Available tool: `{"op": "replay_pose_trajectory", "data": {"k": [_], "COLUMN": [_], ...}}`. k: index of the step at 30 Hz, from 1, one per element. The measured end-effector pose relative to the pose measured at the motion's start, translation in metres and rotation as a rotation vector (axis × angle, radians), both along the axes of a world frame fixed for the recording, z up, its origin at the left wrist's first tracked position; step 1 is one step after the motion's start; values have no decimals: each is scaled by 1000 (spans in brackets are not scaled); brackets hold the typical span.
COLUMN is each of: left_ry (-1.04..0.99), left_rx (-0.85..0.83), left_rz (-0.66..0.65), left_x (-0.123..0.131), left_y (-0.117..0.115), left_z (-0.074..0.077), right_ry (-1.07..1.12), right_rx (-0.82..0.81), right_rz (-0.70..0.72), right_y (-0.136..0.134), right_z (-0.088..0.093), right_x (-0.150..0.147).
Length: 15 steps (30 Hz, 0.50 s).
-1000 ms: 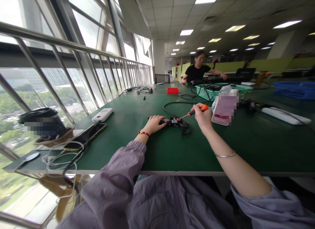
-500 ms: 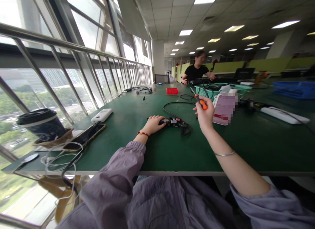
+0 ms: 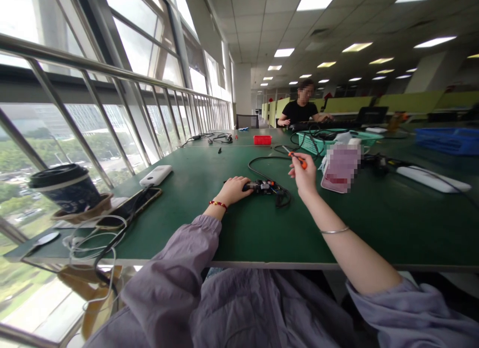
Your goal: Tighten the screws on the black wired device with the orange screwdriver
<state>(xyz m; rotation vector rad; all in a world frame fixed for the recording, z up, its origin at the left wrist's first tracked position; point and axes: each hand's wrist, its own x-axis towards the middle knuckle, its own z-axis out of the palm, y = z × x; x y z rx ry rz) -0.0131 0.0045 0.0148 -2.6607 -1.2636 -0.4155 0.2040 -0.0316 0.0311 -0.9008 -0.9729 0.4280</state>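
Note:
My left hand rests on the green table, its fingers wrapped over one end of a dark device with exposed wiring. A black cable runs from the device towards the back and loops beside it. Above the table, to the right of the device, my right hand grips a screwdriver with an orange and black handle. Its shaft points up and to the left, away from the device. A pink phone-like object, partly blurred out, stands tilted just right of my right hand.
A small red tray and a teal basket with cables lie further back. Left are a white power bank, a phone and a lidded cup. A power strip lies right. A person sits across.
My right hand has moved slightly left and down with the screwdriver, which now tilts further to the left. My left hand stays on the device. The person opposite has shifted their arms.

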Motion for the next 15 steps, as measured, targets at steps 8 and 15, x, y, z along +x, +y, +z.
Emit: {"op": "replay_pose_trajectory", "data": {"k": [8, 15], "left_ry": [-25, 21], "left_rx": [-20, -86], "left_rz": [-25, 42], "left_x": [-1, -4], "left_y": [1, -8], "left_z": [2, 12], "right_ry": [-8, -186], "right_rx": [10, -135], "right_rz": [175, 701], "right_y": [-4, -15], "right_z": [3, 3], "right_x": [-14, -18]}}
